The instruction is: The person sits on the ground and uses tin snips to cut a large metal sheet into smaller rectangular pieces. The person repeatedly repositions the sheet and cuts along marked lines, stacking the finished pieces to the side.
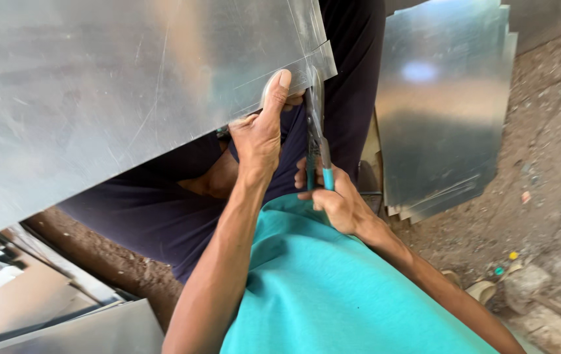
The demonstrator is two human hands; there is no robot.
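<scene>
One sheet (pixel 97 85), one snips (pixel 315 141), two hands: left hand (pixel 259 134), right hand (pixel 333 196).

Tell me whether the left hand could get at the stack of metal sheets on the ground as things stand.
Probably not readily: the left hand grips the big sheet's edge, and the right hand with the snips lies between it and the stack.

metal sheet (pixel 97 85) – shiny, scratched | snips (pixel 316 141) – steel blades, teal plastic grips | floor (pixel 549 131) rough, dusty
</scene>
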